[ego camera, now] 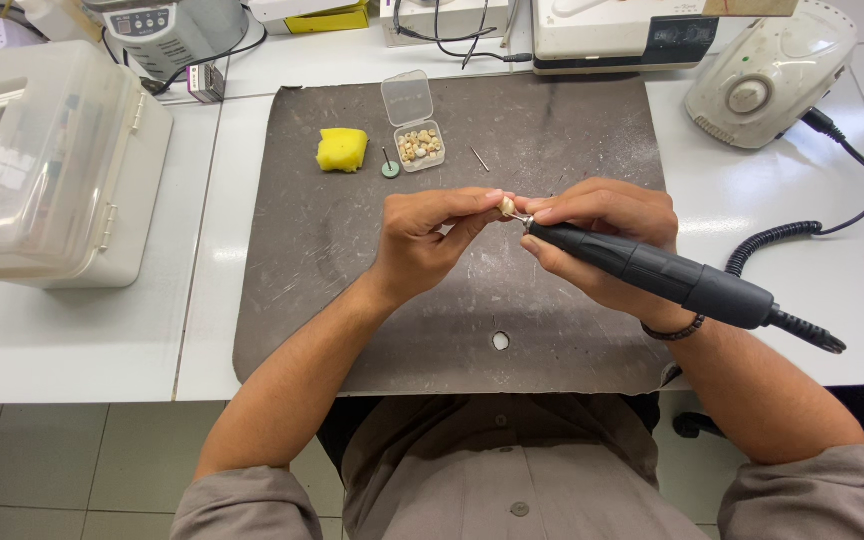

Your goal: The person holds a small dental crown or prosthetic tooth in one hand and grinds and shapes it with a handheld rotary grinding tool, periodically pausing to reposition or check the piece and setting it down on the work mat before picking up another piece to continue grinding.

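My left hand (430,240) pinches a small cream-coloured piece (506,205) between thumb and fingertips, above the dark grey work mat (302,260). My right hand (607,240) grips a black rotary handpiece (652,272) like a pen. Its metal tip touches the small piece. A coiled black cable (774,240) runs from the handpiece's rear to the right.
On the mat's far side lie a yellow sponge (341,150), a small green disc on a pin (390,167), an open clear box of small pale pieces (419,146) and a thin metal pin (480,159). A translucent plastic case (47,160) stands left; a white control unit (767,75) sits at the far right.
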